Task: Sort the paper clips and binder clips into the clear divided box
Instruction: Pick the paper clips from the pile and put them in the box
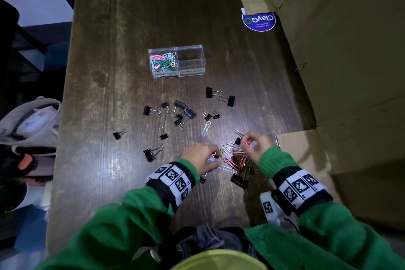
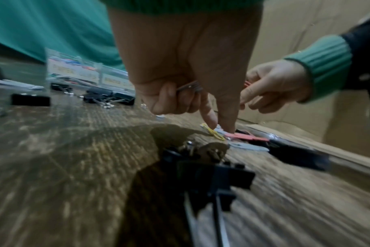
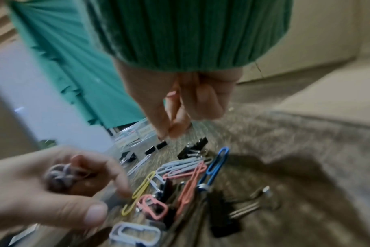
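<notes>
The clear divided box (image 1: 176, 61) stands mid-table; its left cell holds coloured paper clips, its right cell looks bare. Black binder clips (image 1: 182, 112) lie scattered in front of it. A pile of paper clips (image 1: 232, 155) mixed with binder clips lies between my hands. My left hand (image 1: 213, 156) grips a small bunch of paper clips (image 3: 61, 175) in its curled fingers, while two fingertips (image 2: 226, 128) touch the pile. My right hand (image 1: 246, 142) hovers above the pile and pinches a pink paper clip (image 1: 248, 144).
Large cardboard boxes (image 1: 339, 50) wall off the right side, and a flap (image 1: 302, 149) reaches to my right hand. A blue round sticker (image 1: 259, 21) lies at the far right. The table's left edge (image 1: 65, 94) drops to bags (image 1: 30, 120) on the floor.
</notes>
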Demonstrator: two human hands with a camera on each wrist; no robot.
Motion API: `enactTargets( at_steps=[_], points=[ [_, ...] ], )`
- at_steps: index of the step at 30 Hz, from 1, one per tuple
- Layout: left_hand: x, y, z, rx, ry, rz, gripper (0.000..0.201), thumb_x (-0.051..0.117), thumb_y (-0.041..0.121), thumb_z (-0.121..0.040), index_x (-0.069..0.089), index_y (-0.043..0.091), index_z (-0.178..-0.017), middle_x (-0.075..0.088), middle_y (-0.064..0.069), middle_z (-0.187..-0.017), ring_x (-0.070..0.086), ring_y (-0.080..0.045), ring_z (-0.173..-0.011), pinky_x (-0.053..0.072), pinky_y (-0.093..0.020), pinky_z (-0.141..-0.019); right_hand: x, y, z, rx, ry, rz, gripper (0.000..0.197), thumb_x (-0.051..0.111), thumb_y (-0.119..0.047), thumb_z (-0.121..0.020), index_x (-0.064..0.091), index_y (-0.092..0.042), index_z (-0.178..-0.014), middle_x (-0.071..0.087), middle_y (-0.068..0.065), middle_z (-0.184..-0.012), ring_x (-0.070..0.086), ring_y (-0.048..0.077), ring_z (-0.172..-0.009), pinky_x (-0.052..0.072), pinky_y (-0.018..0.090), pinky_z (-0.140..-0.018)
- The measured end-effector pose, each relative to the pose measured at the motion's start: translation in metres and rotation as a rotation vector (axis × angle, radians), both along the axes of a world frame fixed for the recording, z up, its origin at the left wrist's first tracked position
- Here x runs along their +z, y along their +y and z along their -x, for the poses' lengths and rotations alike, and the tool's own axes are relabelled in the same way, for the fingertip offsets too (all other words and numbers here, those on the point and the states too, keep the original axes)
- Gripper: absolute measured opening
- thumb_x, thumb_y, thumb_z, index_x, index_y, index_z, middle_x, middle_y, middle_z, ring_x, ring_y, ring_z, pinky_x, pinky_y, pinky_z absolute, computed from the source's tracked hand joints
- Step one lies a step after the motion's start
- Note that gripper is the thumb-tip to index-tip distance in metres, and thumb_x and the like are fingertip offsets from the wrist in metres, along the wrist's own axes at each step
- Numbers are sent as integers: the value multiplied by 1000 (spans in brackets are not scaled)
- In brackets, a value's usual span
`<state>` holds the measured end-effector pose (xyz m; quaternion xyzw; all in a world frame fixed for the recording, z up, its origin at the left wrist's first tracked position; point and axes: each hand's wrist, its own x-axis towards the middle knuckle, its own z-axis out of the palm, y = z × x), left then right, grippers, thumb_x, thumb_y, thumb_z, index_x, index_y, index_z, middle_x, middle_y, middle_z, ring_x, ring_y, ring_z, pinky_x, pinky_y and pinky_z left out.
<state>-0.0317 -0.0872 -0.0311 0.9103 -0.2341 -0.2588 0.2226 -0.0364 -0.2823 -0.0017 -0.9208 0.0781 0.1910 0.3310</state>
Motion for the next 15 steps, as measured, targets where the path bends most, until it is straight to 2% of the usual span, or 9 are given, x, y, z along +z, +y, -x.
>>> enactTargets(
  at_steps=[2,4,8,10,12,15],
  points=[
    [-3,-8,3,-58,-16,-27,27,58,42,-83,57,26,-104,59,5,-111,58,-12,-96,53,-33,-86,7,1,8,132,131,110,4,59,-23,-87,59,-24,-83,63,-5,-84,58,12,-71,53,24,-74],
    [-4,-14,4,-86,-33,-51,29,59,41,-82,57,24,-105,58,4,-109,58,-13,-97,51,-33,-88,10,9,18,251,212,264,13,60,-32,-86,63,-23,-94,65,-5,-90,57,12,-75,47,19,-73],
    [-1,-19,2,-80,-74,-25,22,58,32,-85,56,21,-103,59,1,-107,59,-15,-96,52,-32,-85,-2,31,25,377,210,406,36,61,-42,-82,55,-18,-108,62,3,-111,62,22,-96,50,32,-82],
    [0,-17,-1,-54,-89,-11,22,57,30,-87,55,22,-107,60,3,-109,61,-15,-94,54,-29,-80,-4,38,26,423,238,428,41,57,-37,-86,47,-14,-119,55,6,-121,61,27,-104,50,38,-87],
    [-1,-15,-4,-38,-112,-24,21,56,31,-87,54,24,-107,60,3,-111,62,-15,-92,55,-31,-79,-5,44,25,462,242,468,40,52,-30,-91,43,-12,-125,48,8,-128,59,31,-109,47,41,-89],
    [-3,-13,-10,27,-103,-55,24,58,34,-86,52,22,-105,61,2,-112,61,-15,-94,53,-31,-79,-5,52,28,563,222,546,36,44,-15,-95,39,-9,-130,41,11,-132,60,33,-107,49,42,-85]
  ],
)
